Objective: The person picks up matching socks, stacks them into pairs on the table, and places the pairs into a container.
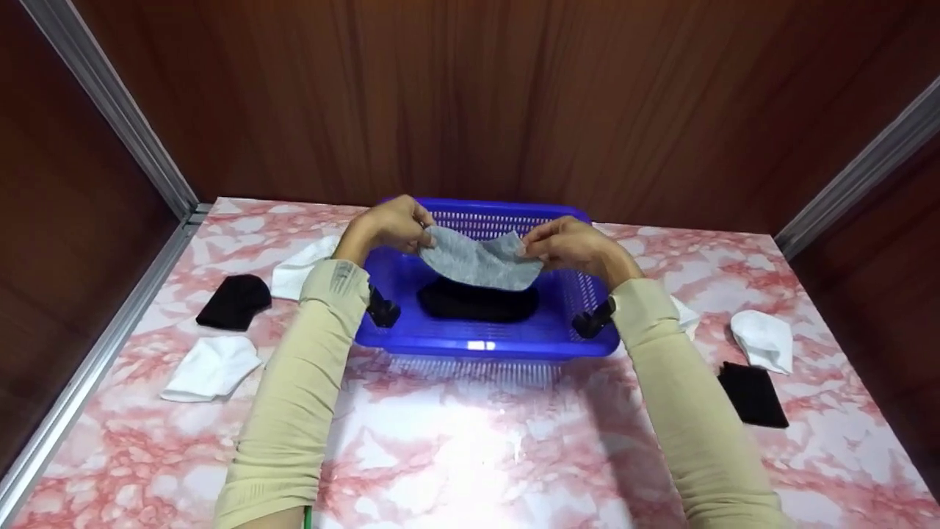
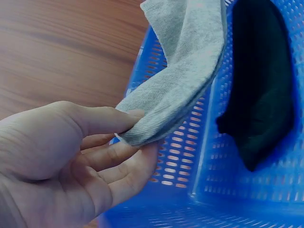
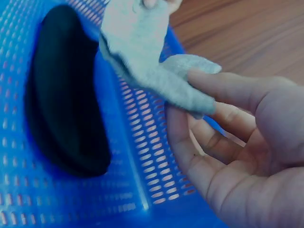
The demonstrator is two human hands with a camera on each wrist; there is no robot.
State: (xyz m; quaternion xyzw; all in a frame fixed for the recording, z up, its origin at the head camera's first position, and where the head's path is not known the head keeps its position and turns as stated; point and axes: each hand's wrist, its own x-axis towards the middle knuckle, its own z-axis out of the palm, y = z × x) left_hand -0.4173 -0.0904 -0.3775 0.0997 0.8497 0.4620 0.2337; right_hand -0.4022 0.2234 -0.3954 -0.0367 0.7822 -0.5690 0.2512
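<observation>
Arms [image 1: 294, 404] forward, fingers [image 2: 133, 178] in pinches

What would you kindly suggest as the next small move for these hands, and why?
I would probably lower the curved grey fabric piece into the rectangular blue plastic basket: the left hand and right hand pinch its opposite ends above the basket, where an elongated black fabric piece lies.

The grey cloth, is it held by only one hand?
No, the left hand and right hand each pinch an end of the grey cloth.
</observation>
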